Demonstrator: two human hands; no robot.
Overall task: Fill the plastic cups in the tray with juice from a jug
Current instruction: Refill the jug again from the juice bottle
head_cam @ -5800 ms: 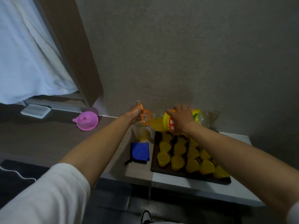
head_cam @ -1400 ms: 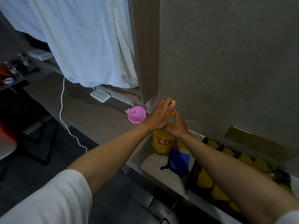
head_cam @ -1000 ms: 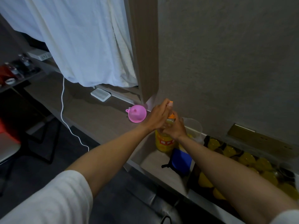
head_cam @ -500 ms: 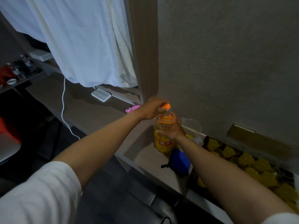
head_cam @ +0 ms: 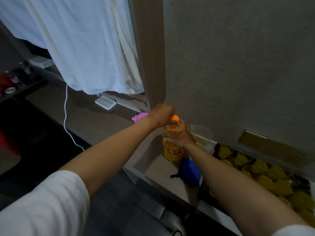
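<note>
A clear juice bottle [head_cam: 172,153] with yellow juice and a red label stands upright on the counter. My left hand [head_cam: 162,116] grips its orange cap [head_cam: 174,118] from above. My right hand [head_cam: 181,136] holds the bottle's neck, just under the orange carry handle [head_cam: 172,128]. A clear plastic jug [head_cam: 202,134] stands behind my right hand against the wall. To the right, a dark tray [head_cam: 215,149] holds several plastic cups [head_cam: 260,167] filled with yellow juice; my right forearm hides part of it.
A blue cloth [head_cam: 190,170] lies on the counter beside the tray. A pink funnel [head_cam: 140,116] shows behind my left wrist. A white cable [head_cam: 65,114] hangs over the counter's left part, under a white curtain [head_cam: 85,43]. A wooden post [head_cam: 150,51] rises behind the bottle.
Earlier the bottle lay tipped over the jug; it now stands upright left of the tray. My left hand has come down onto the cap, and my right hand has shifted to the neck.
</note>
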